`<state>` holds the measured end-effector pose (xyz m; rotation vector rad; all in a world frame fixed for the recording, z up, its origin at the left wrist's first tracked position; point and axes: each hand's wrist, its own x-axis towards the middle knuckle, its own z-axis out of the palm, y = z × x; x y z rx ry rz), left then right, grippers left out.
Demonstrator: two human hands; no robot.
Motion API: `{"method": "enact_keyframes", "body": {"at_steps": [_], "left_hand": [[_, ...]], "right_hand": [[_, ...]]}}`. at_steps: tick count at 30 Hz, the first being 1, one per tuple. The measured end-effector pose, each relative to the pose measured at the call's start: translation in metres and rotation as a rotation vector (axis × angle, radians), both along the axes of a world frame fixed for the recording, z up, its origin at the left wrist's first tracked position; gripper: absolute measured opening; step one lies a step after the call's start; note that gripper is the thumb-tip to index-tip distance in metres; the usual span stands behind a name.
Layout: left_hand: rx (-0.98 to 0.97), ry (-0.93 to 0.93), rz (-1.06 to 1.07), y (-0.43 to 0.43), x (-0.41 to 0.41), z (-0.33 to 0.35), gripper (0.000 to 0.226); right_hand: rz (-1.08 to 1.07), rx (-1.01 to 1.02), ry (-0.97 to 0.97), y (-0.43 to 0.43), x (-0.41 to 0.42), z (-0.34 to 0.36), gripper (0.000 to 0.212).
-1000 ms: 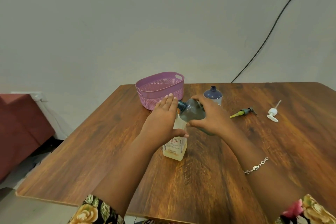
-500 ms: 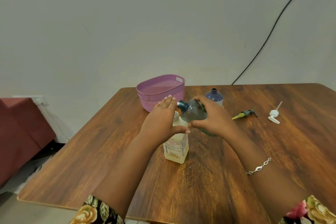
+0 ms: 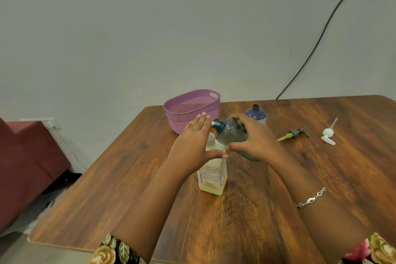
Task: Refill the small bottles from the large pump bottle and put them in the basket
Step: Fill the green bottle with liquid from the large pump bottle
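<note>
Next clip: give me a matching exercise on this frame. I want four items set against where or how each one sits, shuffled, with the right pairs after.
Things
1. grey bottle
2. blue bottle
3. white pump head
4. basket

Places or states
A. lies loose on the table, far to the right
B. stands upright with no cap, behind the right hand
C. sits at the table's far edge, left of both small bottles
D. held tilted in the right hand, neck towards the top of the large pump bottle

Pairs: 1-D, 2-B, 3-A, 4-C
</note>
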<state>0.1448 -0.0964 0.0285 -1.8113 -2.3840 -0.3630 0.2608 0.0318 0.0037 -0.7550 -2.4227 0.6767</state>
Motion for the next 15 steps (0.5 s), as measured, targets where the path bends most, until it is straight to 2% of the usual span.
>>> {"method": "enact_keyframes", "body": {"at_steps": [9,15], "left_hand": [[0.094,0.006,0.02,0.003,0.003,-0.013,0.085],[0.062,0.012,0.006,0.004,0.0,-0.004,0.085]], "right_hand": [[0.0,0.002,-0.04,0.004,-0.002,-0.007,0.075],[-0.002,-0.011,-0.018,0.003,-0.001,-0.006,0.073]]}}
